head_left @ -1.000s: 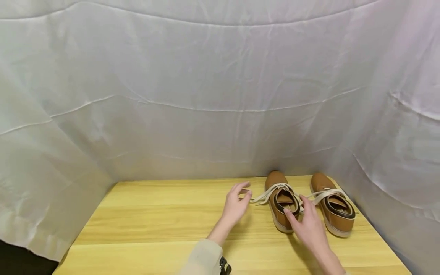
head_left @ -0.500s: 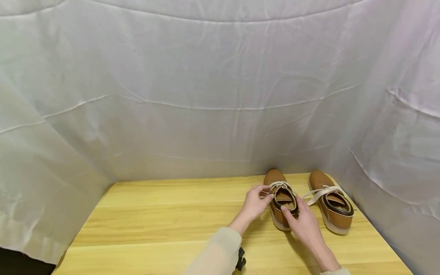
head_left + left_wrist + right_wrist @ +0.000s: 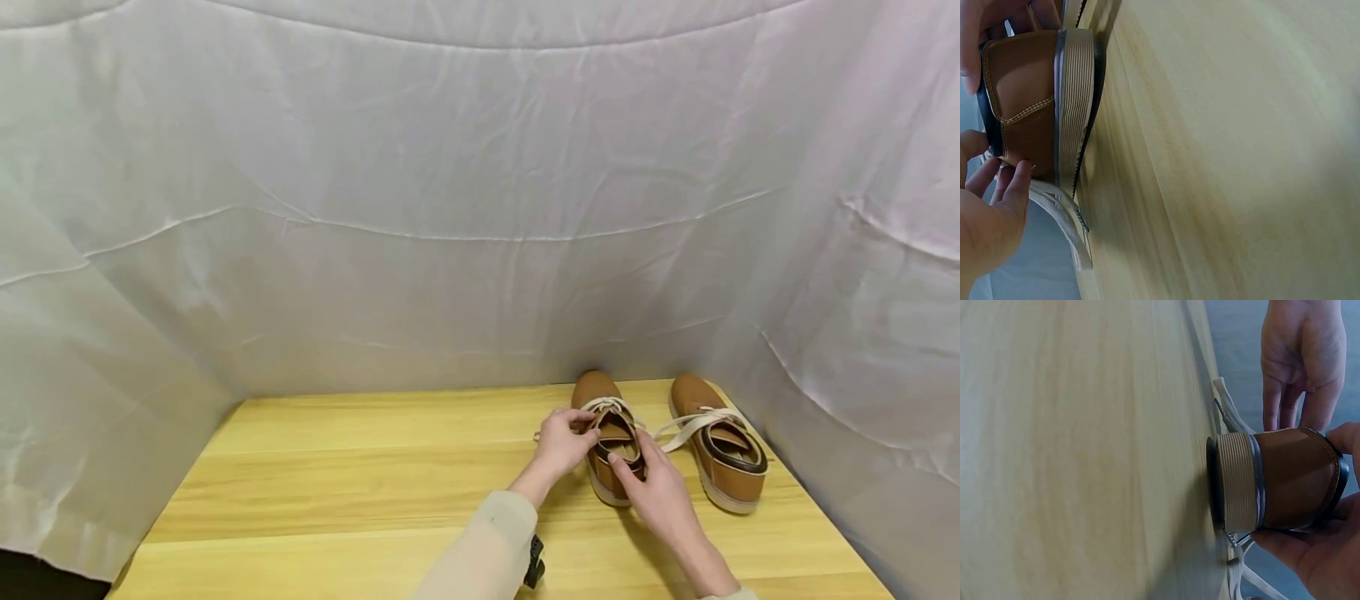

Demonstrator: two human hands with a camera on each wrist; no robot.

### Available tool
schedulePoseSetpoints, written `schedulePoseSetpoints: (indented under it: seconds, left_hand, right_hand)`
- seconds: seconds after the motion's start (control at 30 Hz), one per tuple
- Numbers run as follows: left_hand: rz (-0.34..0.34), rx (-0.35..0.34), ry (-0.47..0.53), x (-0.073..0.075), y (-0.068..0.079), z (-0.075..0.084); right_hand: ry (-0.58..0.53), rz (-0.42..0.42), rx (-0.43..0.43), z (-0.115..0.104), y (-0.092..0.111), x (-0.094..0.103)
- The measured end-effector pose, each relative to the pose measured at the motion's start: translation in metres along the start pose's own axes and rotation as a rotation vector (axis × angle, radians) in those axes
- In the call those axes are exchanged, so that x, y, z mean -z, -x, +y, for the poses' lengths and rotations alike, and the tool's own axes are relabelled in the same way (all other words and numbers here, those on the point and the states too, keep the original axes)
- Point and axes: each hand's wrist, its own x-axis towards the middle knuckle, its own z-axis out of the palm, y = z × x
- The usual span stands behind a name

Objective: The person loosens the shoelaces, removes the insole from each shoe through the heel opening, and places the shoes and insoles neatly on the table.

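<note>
A brown leather shoe point(image 3: 595, 387) stands on the wooden table, toe toward the back, its cream laces point(image 3: 609, 404) over the front. My left hand point(image 3: 564, 442) pinches the left side of its dark collar, thumb at the opening and fingers along the outside, as the left wrist view shows on the leather side point(image 3: 1025, 81). At the right rear, my right hand point(image 3: 662, 493) grips the collar, thumb over the rim near the heel point(image 3: 1294, 478) and fingers against the outer side. A loose lace point(image 3: 1063, 219) hangs down beside the sole below the left fingers.
A matching brown shoe point(image 3: 738, 485) stands to the right, its cream lace point(image 3: 686, 429) trailing toward the first shoe. Grey-white cloth point(image 3: 465, 308) hangs along the back and both sides. The wooden table point(image 3: 330, 483) stretches to the left.
My left hand has moved right from beside the loose lace to the shoe's left collar and taken hold there. The right hand stays at the shoe's right rear.
</note>
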Motion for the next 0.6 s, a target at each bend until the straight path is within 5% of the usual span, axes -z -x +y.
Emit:
schedulePoseSetpoints:
  seconds: [0.6]
  left_hand:
    - [0.008, -0.024, -0.021, 0.0064, 0.0081, -0.0037]
  right_hand:
    - [-0.057, -0.040, 0.008, 0.0028, 0.0000, 0.0024]
